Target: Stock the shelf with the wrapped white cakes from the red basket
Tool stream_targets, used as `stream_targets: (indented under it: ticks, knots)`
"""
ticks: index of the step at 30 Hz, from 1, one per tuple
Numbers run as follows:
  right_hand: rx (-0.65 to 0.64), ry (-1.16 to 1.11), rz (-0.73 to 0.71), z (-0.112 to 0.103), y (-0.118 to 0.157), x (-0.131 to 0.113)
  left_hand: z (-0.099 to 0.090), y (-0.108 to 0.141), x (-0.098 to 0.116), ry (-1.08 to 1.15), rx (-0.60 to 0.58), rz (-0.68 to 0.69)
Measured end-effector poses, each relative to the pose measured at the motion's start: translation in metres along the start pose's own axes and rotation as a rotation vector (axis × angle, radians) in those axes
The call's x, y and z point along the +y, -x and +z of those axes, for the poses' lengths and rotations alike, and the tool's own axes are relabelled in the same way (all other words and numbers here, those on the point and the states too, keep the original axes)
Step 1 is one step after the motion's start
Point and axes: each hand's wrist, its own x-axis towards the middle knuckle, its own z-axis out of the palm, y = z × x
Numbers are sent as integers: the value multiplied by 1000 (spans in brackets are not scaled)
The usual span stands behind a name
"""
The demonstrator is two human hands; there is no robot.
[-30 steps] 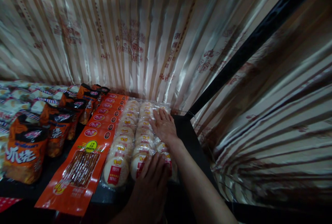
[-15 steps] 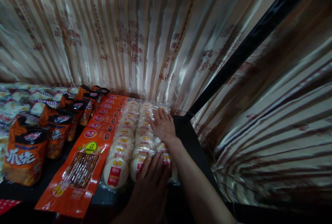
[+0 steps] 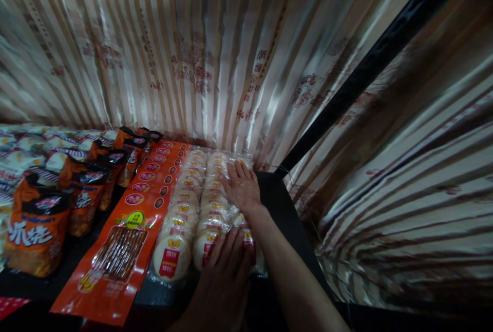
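Clear-wrapped packs of round white rice crackers (image 3: pixel 172 255) lie overlapped in columns on a black shelf top (image 3: pixel 283 214). My right hand (image 3: pixel 242 186) rests flat on the far part of the rightmost column, fingers stretched out. Closer to me, my left hand (image 3: pixel 227 265) lies palm down over the near end of the right-hand columns, its fingers extended and partly covering the red labels. Neither hand grips anything. Left of the crackers, a fanned row of flat orange packets (image 3: pixel 96 291) shows brown snack sticks through a window.
Orange-and-black snack bags (image 3: pixel 36 234) stand in a line at the left, with white packages (image 3: pixel 23 160) behind them. A pleated, printed curtain (image 3: pixel 215 55) hangs at the back and right. One black pole (image 3: pixel 346 83) slants up from the shelf's back corner.
Almost nothing differs. Both hands stay pressed on the rice cracker packs, with only a very slight shift of the view.
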Motion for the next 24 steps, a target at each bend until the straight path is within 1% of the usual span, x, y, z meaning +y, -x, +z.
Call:
stream_targets:
  ticks: [6, 9, 15, 19, 24]
  knots:
    - [-37, 12, 21, -2, -13, 3, 3, 1, 0, -34, -3, 15]
    - [-56, 12, 18, -2, -15, 4, 4, 0, -1, -42, 2, 26]
    - [-12, 1, 8, 0, -12, 4, 4, 1, 0, -7, -16, 9]
    - [4, 5, 11, 1, -11, 4, 4, 1, 1, -4, -37, 8]
    - [11, 10, 11, 2, -10, 4, 4, 1, 0, -10, -36, 14]
